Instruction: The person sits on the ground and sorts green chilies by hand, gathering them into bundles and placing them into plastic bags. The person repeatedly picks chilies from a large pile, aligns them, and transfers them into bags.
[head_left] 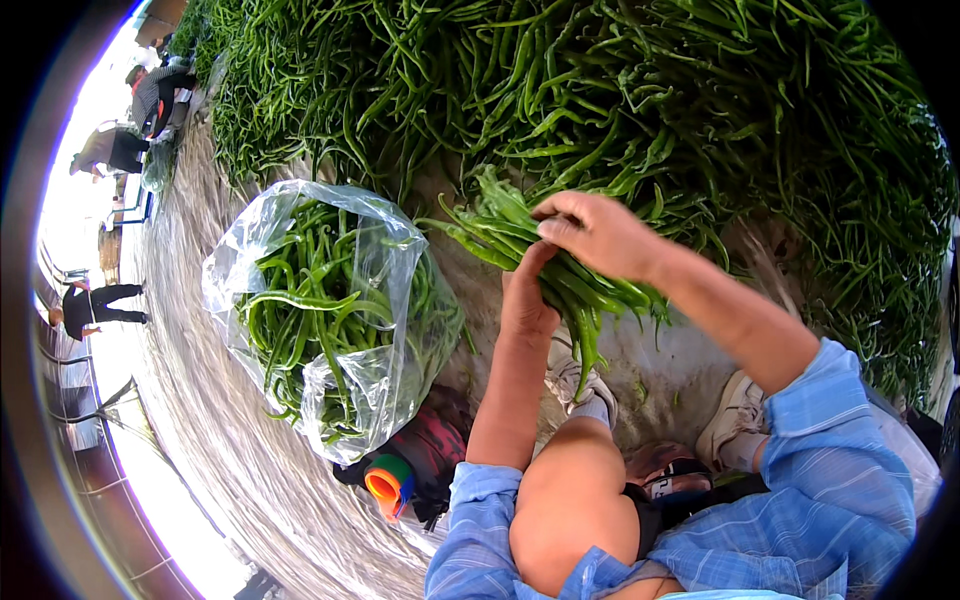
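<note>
My left hand (530, 300) is closed round a bunch of long green chili peppers (575, 300), holding it above my shoe. Over the same bunch lies my right hand (600, 235), its thumb and fingers bent together at the peppers' upper side near the left fingertips. Whether the right fingers pinch a single pepper is too small to make out. To the left stands a clear plastic bag (385, 250), its mouth open, largely filled with green chili peppers (310, 300). Beyond my hands spreads a large heap of the same peppers (560, 90).
Close to my legs are my shoes (735, 415) on the ground sheet. A dark and red bag (435, 450) with an orange and green ring-shaped thing (385, 480) lies below the plastic bag. Several people are far off left, one in dark clothes (100, 305).
</note>
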